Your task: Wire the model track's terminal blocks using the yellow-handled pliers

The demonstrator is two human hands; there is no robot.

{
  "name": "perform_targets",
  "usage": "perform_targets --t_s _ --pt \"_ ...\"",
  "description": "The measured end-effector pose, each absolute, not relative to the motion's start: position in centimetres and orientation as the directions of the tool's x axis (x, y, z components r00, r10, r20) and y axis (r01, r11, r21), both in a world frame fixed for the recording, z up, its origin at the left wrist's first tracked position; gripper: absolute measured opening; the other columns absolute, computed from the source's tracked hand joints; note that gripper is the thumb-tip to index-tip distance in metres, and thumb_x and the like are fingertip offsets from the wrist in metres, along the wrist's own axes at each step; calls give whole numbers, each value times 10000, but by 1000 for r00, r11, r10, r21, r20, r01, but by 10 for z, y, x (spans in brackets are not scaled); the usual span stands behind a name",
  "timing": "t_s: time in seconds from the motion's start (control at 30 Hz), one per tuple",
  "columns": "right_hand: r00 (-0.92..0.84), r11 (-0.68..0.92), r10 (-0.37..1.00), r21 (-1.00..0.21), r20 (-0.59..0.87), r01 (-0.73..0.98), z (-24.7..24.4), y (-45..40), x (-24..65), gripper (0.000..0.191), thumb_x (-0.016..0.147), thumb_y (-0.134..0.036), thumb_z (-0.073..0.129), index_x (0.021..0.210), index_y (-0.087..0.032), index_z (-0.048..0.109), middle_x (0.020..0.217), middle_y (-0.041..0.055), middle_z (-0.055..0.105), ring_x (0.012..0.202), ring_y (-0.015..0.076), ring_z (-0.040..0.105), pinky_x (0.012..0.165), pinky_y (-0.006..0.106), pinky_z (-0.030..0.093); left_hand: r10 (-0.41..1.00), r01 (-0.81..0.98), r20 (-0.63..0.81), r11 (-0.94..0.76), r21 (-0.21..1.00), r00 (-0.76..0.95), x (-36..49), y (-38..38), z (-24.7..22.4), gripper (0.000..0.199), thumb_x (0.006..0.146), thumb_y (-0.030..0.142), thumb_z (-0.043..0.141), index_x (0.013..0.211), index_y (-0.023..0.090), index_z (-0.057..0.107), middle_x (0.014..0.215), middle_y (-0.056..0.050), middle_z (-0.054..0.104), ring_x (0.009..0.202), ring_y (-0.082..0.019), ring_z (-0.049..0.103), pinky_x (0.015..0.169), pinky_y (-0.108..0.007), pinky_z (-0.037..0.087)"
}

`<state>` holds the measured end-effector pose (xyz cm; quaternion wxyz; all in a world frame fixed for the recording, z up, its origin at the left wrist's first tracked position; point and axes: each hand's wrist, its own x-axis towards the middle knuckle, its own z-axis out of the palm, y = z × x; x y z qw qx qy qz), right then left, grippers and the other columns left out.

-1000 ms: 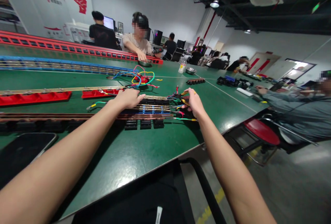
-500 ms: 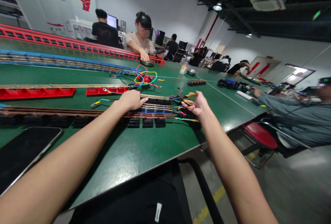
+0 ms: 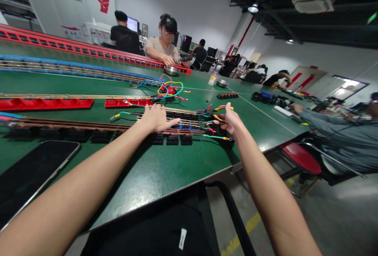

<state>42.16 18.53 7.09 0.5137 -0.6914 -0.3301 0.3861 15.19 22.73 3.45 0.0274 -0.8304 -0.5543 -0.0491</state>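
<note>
My left hand (image 3: 155,118) lies across a bundle of long copper-coloured rails (image 3: 97,125), its fingers bent over the far side and its thumb stretched right along the top. The fingertips are partly hidden. Pliers with yellow handles (image 3: 221,109) sit in my right hand (image 3: 230,120), at the right end of the bundle; the handles are spread. By the pliers' head, several short coloured wires come out of the rail ends, among them a green wire (image 3: 217,136) with a ring terminal. Black blocks (image 3: 172,140) show under the rails.
A phone (image 3: 35,169) lies at the near left of the green table (image 3: 141,181). Red trays (image 3: 47,103), a blue rail strip (image 3: 73,69) and a coil of wires (image 3: 171,88) lie farther back. A co-worker (image 3: 163,45) sits across, hand at a metal bowl (image 3: 171,71). Another person's sleeve (image 3: 333,124) is at right.
My left hand has shifted slightly towards me over the rails, its thumb farther out. My right hand stays with the pliers. The whole view has moved a little; the co-worker's hand has shifted at the bowl.
</note>
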Motion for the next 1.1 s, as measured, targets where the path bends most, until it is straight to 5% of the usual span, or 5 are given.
perform_targets --t_s 0.23,0.5,0.77,0.93,1.1 --pt "496 -189 856 -805 145 562 78 182 431 535 935 -674 300 1119 -225 526 981 86 614 402 80 553 315 166 256 932 939 136 -343 28 337 155 226 25 989 856 776 173 1411 -1 429 1443 -268 440 1357 -398 376 1102 -560 266" --pt "424 -58 879 -834 219 549 98 104 450 564 887 -731 336 1127 -254 515 1010 90 620 470 127 625 312 172 276 921 940 206 -342 17 331 154 225 24 818 909 679 260 1333 30 519 1354 -255 531 1295 -376 452 1057 -521 324" --pt "308 18 937 -900 167 436 59 27 431 538 889 -723 347 1119 -263 505 1019 88 679 452 118 595 316 205 323 735 865 514 -500 -30 443 153 206 23 570 977 530 265 1118 138 655 1219 -165 643 1153 -315 558 973 -476 353" --pt "313 25 934 -905 173 425 35 36 431 534 897 -696 373 1149 -242 497 1036 102 673 500 134 628 328 209 340 651 748 491 -664 0 579 151 197 15 529 988 519 294 1092 173 680 1198 -96 672 1144 -258 573 977 -429 359" --pt "377 52 895 -896 237 440 20 49 425 500 917 -639 390 1124 -213 549 1009 98 672 523 142 656 361 209 362 684 771 462 -636 1 564 154 199 11 499 984 481 326 1164 157 660 1247 -107 648 1169 -267 562 968 -431 383"
